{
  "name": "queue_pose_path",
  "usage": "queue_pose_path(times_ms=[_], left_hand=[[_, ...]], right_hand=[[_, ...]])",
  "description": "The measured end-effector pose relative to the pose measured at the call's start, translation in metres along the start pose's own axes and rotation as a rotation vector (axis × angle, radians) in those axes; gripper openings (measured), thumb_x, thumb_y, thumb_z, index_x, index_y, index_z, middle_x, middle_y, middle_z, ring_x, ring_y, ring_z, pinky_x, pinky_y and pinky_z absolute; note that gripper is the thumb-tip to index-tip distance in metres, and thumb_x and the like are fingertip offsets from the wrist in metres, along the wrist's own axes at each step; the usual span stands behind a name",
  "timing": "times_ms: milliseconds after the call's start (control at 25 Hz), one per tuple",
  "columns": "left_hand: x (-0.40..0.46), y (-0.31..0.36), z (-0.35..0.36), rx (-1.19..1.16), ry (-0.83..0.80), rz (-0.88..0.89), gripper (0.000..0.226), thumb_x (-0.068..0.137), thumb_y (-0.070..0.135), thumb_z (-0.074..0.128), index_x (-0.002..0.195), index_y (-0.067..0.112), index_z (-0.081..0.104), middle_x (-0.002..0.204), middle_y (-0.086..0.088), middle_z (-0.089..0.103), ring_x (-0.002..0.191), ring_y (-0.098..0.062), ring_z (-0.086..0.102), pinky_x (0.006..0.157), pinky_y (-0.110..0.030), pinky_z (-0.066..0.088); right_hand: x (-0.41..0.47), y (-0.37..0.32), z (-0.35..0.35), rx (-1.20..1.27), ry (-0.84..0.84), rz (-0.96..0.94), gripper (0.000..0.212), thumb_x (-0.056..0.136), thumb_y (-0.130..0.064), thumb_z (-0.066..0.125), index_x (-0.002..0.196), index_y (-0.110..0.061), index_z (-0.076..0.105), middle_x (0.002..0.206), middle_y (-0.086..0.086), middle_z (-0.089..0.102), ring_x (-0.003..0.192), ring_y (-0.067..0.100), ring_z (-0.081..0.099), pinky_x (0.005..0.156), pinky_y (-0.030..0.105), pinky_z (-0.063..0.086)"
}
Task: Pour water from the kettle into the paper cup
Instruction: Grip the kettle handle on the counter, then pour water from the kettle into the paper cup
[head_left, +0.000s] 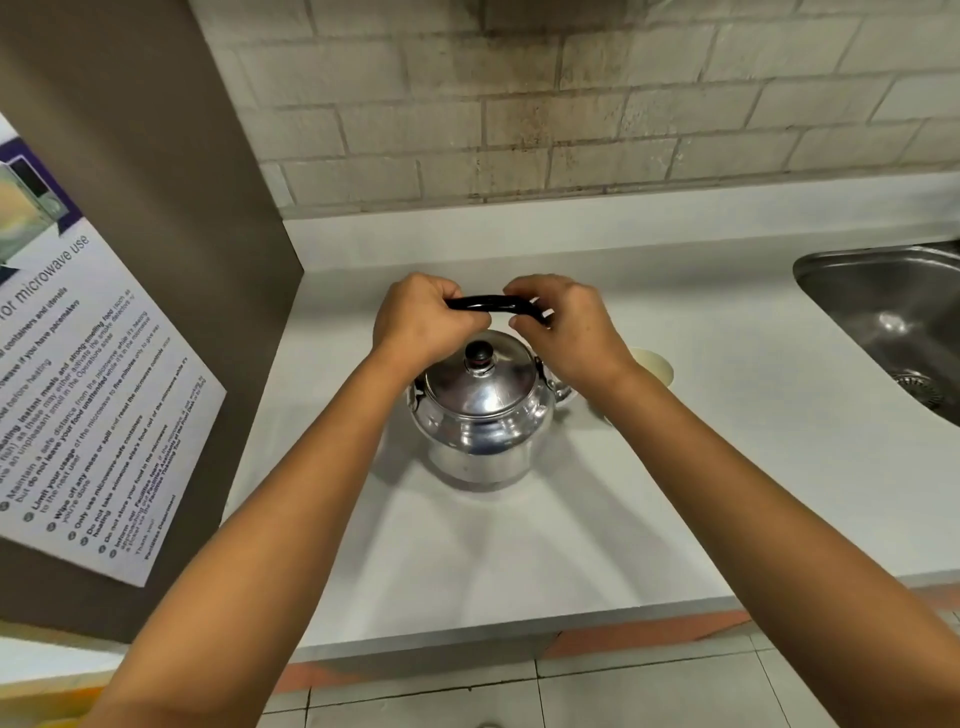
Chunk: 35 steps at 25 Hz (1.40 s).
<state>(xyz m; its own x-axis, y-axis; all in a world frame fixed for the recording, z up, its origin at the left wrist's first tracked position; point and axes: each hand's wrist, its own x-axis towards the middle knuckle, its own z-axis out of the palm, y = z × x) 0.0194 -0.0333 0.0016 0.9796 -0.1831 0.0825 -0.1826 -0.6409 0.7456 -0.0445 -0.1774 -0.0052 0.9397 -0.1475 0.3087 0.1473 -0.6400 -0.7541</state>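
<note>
A shiny steel kettle (483, 415) with a black lid knob stands on the white counter (519, 545). Its black handle (491, 303) arches upright over the lid. My left hand (423, 319) is closed around the handle's left end. My right hand (566, 325) pinches the handle's right end with curled fingers. The spout points right and is partly hidden under my right wrist. A pale paper cup (655, 366) stands just right of the kettle, mostly hidden behind my right forearm.
A steel sink (888, 317) is set into the counter at the right. A brown panel with a microwave-use notice (98, 405) walls off the left side. A tiled wall (571, 104) runs behind. The counter's front edge is near me, with floor tiles below.
</note>
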Motion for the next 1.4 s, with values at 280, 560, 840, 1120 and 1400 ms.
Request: queue_pose_path(times_ms=[280,560,840,1120,1400], left_hand=[[-0.008,0.016,-0.020,-0.001,0.047,0.027,0.024,0.059,0.025,0.071,0.042,0.021,0.054,0.044,0.006,0.049,0.047,-0.012,0.047,0.053,-0.023,0.039],[-0.012,0.033,-0.014,0.032,0.046,0.073,0.023,0.058,0.026,0.070,0.042,0.020,0.054,0.044,0.005,0.048,0.046,-0.010,0.045,0.048,-0.022,0.036],[-0.010,0.053,0.003,0.075,0.082,0.040,0.021,0.059,0.025,0.070,0.044,0.019,0.055,0.045,0.003,0.047,0.046,-0.013,0.044,0.051,-0.024,0.037],[-0.009,0.070,0.013,0.173,0.121,0.022,0.025,0.063,0.025,0.071,0.045,0.020,0.054,0.046,0.001,0.046,0.046,-0.014,0.042,0.049,-0.024,0.034],[-0.009,0.074,0.016,0.274,0.104,0.040,0.024,0.061,0.023,0.068,0.043,0.019,0.053,0.046,0.001,0.047,0.046,-0.014,0.043,0.046,-0.021,0.033]], right_hand=[[-0.067,-0.004,0.022,0.115,0.234,0.180,0.053,0.071,-0.008,0.067,0.121,-0.017,0.051,0.115,-0.002,0.045,0.098,0.012,0.049,0.081,0.017,0.038],[-0.093,0.018,0.030,0.150,0.156,0.317,0.059,0.075,-0.018,0.070,0.128,-0.015,0.045,0.131,0.013,0.042,0.095,0.008,0.042,0.083,0.008,0.032],[-0.087,0.037,0.013,0.273,0.037,0.311,0.074,0.071,-0.020,0.073,0.136,-0.021,0.037,0.133,0.010,0.042,0.105,0.009,0.042,0.090,0.019,0.038],[-0.077,0.057,0.006,0.392,-0.030,0.216,0.070,0.070,-0.019,0.074,0.131,-0.017,0.039,0.130,0.013,0.046,0.118,0.020,0.047,0.093,0.013,0.045],[-0.080,0.064,0.020,0.414,-0.052,0.239,0.074,0.074,-0.019,0.072,0.136,-0.015,0.032,0.137,0.014,0.039,0.109,0.007,0.039,0.075,-0.013,0.026]])
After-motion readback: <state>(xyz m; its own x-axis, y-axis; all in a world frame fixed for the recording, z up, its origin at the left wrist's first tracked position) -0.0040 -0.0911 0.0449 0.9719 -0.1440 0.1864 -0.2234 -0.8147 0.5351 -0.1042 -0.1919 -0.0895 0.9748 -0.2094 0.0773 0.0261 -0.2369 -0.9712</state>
